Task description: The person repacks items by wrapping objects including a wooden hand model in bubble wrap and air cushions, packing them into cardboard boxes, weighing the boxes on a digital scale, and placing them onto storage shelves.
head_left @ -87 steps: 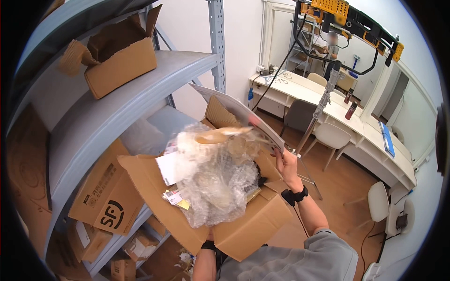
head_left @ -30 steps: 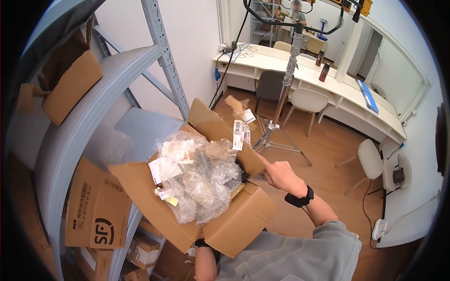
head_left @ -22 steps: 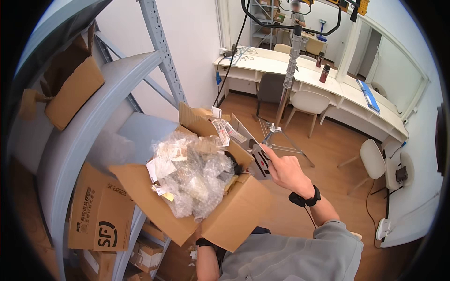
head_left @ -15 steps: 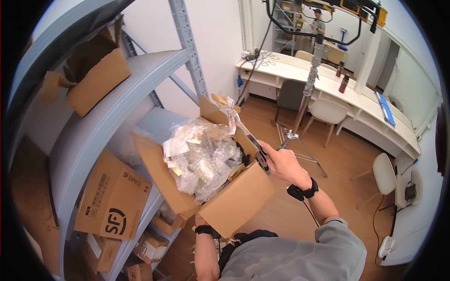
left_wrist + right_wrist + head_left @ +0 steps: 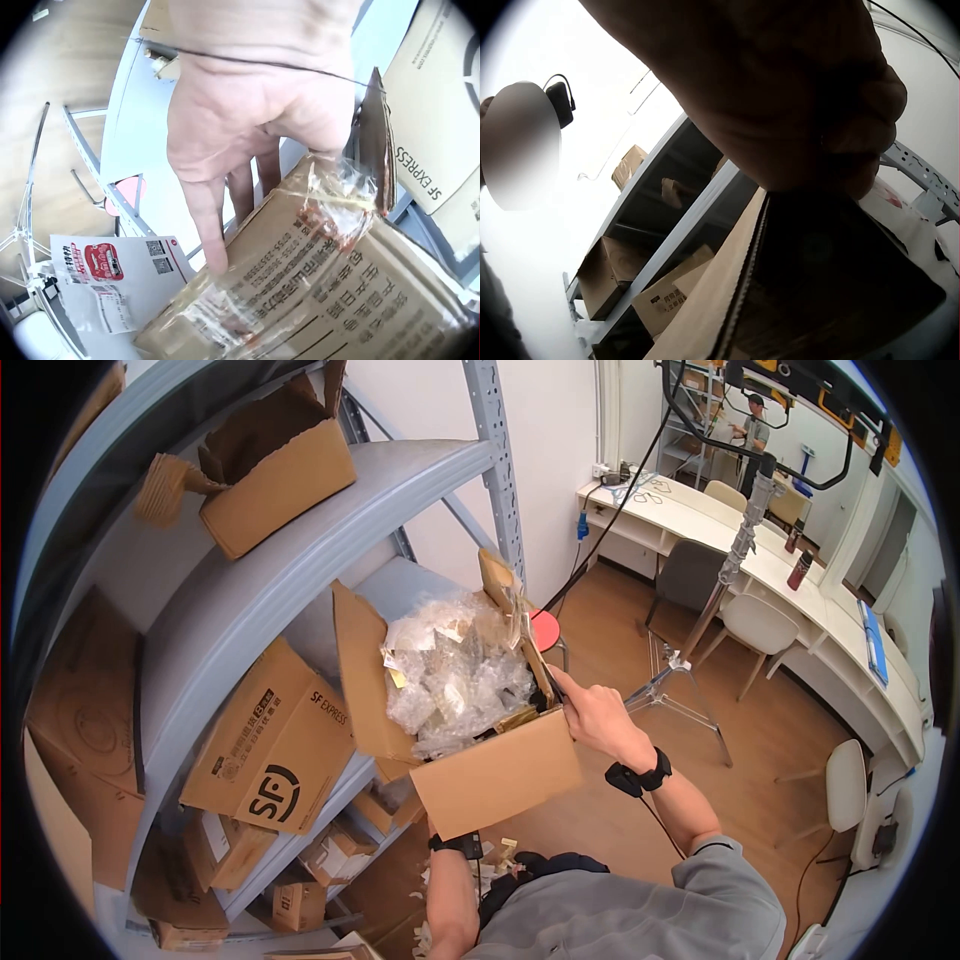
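Note:
An open cardboard box (image 5: 497, 772) full of clear bubble wrap (image 5: 455, 670) is held up before the body. My left hand (image 5: 259, 112) lies against its taped, printed outside, fingers stretched along the cardboard; in the head view the box hides most of that hand. At the box's right corner, my right hand (image 5: 605, 722) grips the cardboard edge, its fingers curled over in the dark right wrist view. A white printed sheet (image 5: 146, 262) with red print and codes sticks out beside the box. Paper labels (image 5: 515, 622) hang along the right flap.
Grey metal shelving (image 5: 290, 550) stands close on the left, with an opened carton (image 5: 280, 485) above and an SF Express carton (image 5: 270, 745) below. Right of the box are a tripod (image 5: 690, 670), a red stool (image 5: 545, 630) and white chairs (image 5: 755, 625). Scraps litter the floor.
My right hand brings the printed sheet from over the bubble wrap to the box's right side, where it shows edge-on. The box tilts, and the head view turns left toward the shelving.

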The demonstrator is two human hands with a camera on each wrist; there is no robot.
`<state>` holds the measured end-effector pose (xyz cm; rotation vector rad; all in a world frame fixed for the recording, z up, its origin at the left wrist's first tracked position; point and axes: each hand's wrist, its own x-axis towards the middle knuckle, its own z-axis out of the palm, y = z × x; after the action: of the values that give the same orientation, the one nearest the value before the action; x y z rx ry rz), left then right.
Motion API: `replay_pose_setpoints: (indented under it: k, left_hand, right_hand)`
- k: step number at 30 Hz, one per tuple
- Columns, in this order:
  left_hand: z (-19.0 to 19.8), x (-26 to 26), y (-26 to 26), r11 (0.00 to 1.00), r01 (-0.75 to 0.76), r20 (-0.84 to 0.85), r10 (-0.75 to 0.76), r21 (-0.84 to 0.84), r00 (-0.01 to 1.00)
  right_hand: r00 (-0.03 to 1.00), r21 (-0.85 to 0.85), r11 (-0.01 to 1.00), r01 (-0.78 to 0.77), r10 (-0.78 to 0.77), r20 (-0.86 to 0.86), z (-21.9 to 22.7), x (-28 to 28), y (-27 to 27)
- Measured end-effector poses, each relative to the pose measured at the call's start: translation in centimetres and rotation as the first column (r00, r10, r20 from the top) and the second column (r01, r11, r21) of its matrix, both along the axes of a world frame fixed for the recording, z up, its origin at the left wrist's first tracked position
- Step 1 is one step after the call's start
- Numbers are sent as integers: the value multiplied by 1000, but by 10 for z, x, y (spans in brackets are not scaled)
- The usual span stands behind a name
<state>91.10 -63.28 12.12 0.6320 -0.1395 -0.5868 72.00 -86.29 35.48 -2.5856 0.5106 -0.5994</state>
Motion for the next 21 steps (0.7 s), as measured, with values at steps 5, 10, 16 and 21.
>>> replay_pose_setpoints:
  k: [5,10,16,21]
  left_hand:
    - [10,12,-7,1000,-24,-18,24,-8,1000]
    - [21,33,-7,999,2,2,-2,-36,1000]
    - [134,-75,73,457,-718,583,422,525,694]
    - [335,-96,34,814,-576,985,-151,77,-82]
  right_hand:
    - [999,69,997,-17,15,30,6,24,-15]
    - [995,60,998,-1,-5,103,-16,56,-44]
    - [999,140,990,19,-25,45,7,55,-32]
    - [999,90,996,10,-14,45,9,55,-32]
